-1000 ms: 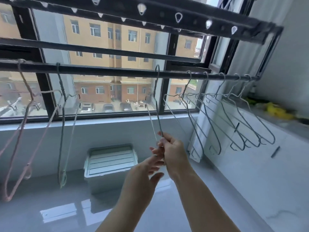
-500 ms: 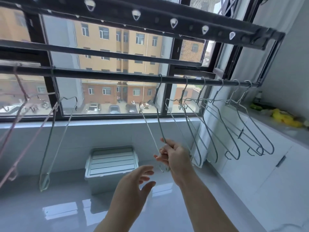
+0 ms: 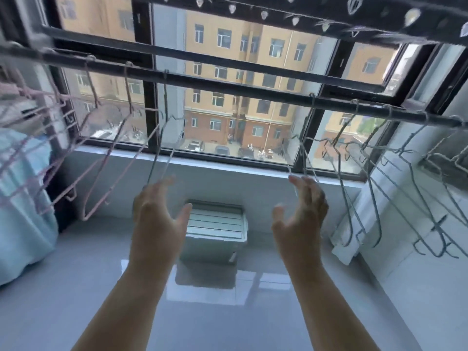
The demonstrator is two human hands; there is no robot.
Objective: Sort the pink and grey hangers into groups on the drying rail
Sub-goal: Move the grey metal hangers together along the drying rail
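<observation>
Drying rail [image 3: 228,88] runs 9 to 3 o'clock: pink hangers [image 3: 54,150] at 9, grey hangers [image 3: 374,178] at 3. One stray grey hanger [image 3: 165,105] at 11. Left hand [image 3: 157,219] and right hand [image 3: 304,216] are spread and hold nothing. A sloppy grab could swing it into the pinks and tangle them.

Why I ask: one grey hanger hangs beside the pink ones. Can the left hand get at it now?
Probably yes: the left hand is open, fingertips just under the lower end of the grey hanger, nothing between them; the pink hangers hang further left.
</observation>
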